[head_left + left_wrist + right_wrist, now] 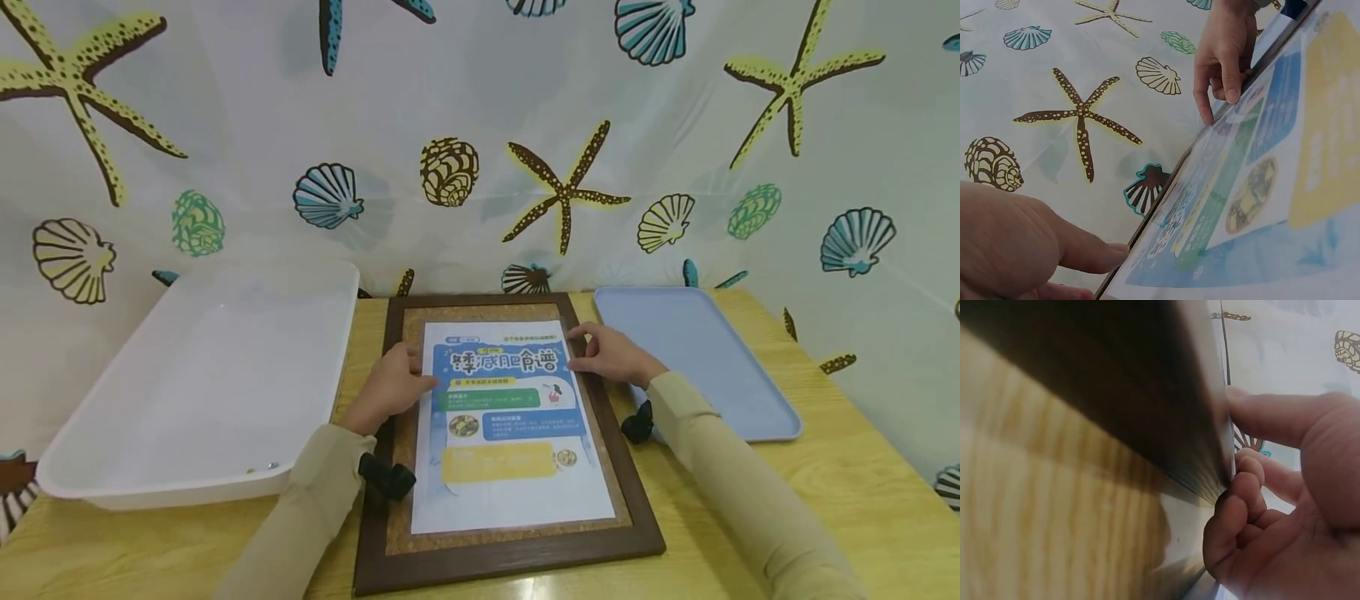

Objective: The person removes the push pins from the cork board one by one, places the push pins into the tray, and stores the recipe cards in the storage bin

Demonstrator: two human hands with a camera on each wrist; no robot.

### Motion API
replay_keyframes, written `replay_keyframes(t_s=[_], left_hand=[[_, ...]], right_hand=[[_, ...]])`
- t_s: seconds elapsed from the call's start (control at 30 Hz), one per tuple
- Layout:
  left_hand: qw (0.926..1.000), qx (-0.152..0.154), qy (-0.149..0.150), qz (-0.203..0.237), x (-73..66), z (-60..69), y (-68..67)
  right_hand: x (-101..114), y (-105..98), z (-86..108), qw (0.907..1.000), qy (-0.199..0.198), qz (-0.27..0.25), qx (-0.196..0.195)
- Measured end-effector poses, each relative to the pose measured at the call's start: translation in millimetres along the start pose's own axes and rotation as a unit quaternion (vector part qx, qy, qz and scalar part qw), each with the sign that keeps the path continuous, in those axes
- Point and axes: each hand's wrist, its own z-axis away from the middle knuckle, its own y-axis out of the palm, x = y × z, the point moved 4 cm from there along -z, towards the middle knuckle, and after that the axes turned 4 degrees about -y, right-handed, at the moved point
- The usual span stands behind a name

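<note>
Fingers of the right hand (617, 354) touch the weight-loss recipe poster (513, 425) at two o'clock, thumb and forefinger spread apart; the left hand (388, 383) meets its ten o'clock edge, pinching or pressing, I cannot tell. Poster lies on the framed corkboard (487, 313). Uneven pull could skew or crease it. White tub (172, 492) at nine o'clock limits the left forearm; blue tray (720, 375) at two crowds the right wrist.

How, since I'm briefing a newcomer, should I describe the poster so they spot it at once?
On the wooden table, find the brown-framed cork board between the white tub and light-blue tray. The poster lies flat on that cork. Its green, blue and yellow text panels distinguish it from the plain tub and tray.
</note>
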Motion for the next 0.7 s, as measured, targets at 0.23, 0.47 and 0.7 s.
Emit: replay_keyframes(t_s=[0.23,0.47,0.7], left_hand=[[0.9959,0.009,-0.052,0.074,5.5,-1.0,-0.5],[0.9952,-0.004,-0.059,0.078,5.4,-0.8,0.0],[0.9965,-0.020,-0.042,0.070,7.4,0.3,-2.9]], right_hand=[[1.8,2.4,3.6,0.9999,0.007,-0.006,-0.009],[1.3,2.4,5.0,0.9999,0.004,-0.006,-0.015],[2.6,4.6,3.5,0.9999,0.008,-0.007,-0.014]])
